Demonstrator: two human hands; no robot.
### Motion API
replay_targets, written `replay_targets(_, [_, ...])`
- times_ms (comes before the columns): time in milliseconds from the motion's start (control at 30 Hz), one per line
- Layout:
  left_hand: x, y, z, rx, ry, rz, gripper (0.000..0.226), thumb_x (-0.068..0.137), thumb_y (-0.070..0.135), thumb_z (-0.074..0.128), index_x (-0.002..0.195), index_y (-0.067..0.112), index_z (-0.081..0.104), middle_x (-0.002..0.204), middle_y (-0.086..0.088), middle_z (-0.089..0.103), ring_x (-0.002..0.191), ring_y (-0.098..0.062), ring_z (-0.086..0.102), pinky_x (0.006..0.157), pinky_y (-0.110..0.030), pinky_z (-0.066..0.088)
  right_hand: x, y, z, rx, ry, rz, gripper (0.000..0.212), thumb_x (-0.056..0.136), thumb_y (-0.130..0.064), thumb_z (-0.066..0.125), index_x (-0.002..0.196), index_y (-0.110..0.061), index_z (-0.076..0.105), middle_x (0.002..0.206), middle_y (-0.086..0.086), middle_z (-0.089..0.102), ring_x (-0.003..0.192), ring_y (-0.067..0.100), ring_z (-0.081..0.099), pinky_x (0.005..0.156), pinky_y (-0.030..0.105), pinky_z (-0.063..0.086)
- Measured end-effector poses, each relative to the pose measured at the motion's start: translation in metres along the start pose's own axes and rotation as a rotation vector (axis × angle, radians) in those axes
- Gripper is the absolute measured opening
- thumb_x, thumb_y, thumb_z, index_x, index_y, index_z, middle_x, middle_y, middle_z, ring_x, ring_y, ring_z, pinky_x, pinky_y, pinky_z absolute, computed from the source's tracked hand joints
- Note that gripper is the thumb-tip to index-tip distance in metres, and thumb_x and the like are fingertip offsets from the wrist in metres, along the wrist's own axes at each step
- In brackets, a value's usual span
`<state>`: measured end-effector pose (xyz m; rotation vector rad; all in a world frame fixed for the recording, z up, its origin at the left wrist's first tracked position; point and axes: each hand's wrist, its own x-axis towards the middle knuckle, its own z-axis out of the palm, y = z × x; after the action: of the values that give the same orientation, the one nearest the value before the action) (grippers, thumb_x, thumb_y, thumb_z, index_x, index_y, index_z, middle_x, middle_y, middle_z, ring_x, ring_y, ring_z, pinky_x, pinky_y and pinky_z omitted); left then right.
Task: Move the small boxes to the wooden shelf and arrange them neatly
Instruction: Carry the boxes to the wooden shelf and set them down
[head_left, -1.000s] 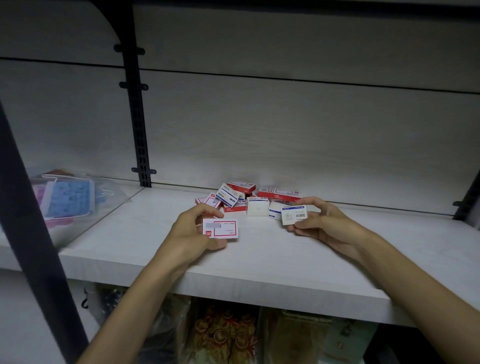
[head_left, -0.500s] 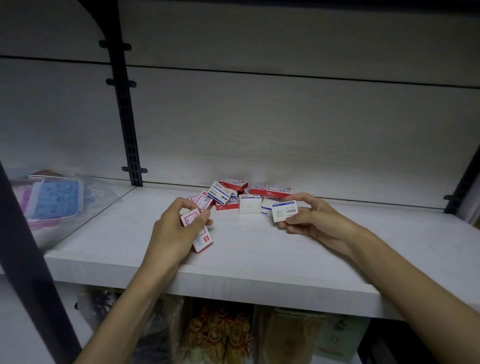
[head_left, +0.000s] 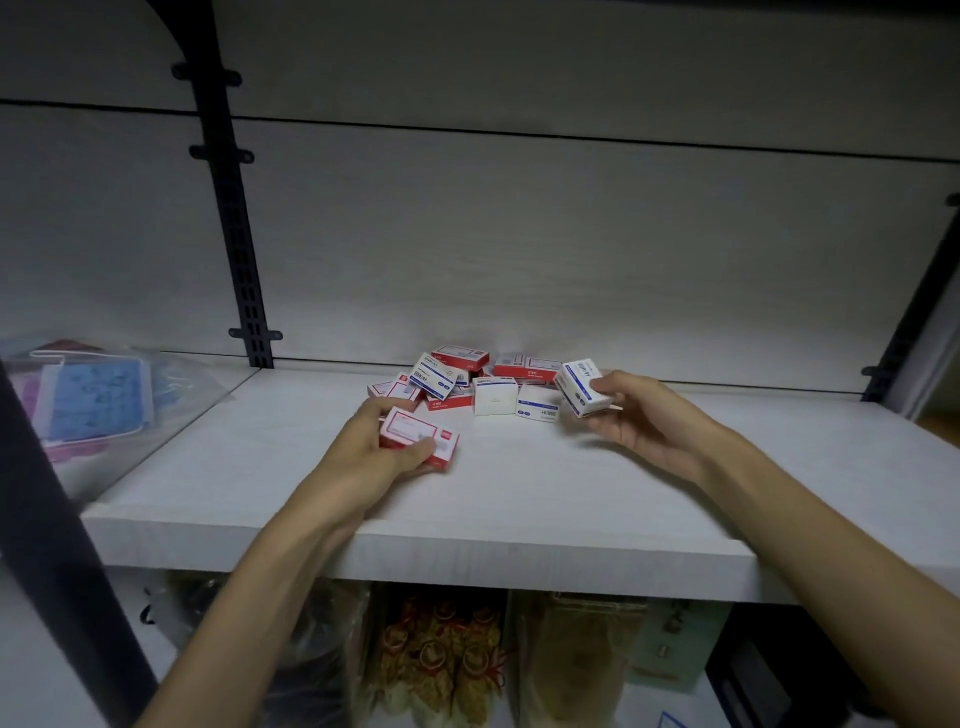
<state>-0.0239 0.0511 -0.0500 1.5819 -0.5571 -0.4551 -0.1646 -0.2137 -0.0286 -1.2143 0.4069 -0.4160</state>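
Note:
A loose heap of several small red-and-white and blue-and-white boxes (head_left: 467, 382) lies near the back of the pale wooden shelf (head_left: 519, 499). My left hand (head_left: 376, 449) grips a red-and-white box (head_left: 418, 434) lying flat on the shelf in front of the heap, thumb along its near edge. My right hand (head_left: 631, 415) holds a blue-and-white box (head_left: 581, 387) tilted above the shelf, just right of the heap.
A clear plastic bag of blue and pink face masks (head_left: 93, 400) sits at the left. A black slotted upright (head_left: 234, 208) stands behind the shelf's left end, another (head_left: 914, 312) at the right. Packaged goods (head_left: 441, 665) fill the level below.
My left hand turned its red box from upright to flat on the shelf. My right hand lifted and tilted its blue box, moving slightly right.

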Motion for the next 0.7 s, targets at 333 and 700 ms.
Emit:
replay_targets(333, [-0.005,0.000,-0.004,0.253,0.002,0.054,0.063,0.040,0.025,0.101,0.090,0.022,0.063,0.086,0.004,0.078,0.082,-0.013,0.075,0.081,-0.038,0.060,-0.012,-0.002,-0.005,0.050,0.144,-0.030,0.024,0.096,-0.011,0.052,0.118,-0.012,0.064,0.090,0.013,0.069,0.058,0.018,0.061,0.057,0.026,0.057])
replay_targets(700, [-0.040,0.036,0.081,0.077,-0.214,0.214,0.054,0.059,0.010,0.093,0.102,0.010,0.061,0.092,0.009,0.076,0.080,0.002,0.072,0.064,-0.015,0.056,-0.129,-0.011,-0.054,-0.021,0.104,-0.158,0.038,0.085,0.007,0.065,0.118,-0.012,0.069,0.092,0.010,0.067,0.063,0.012,0.051,0.057,0.018,0.050])
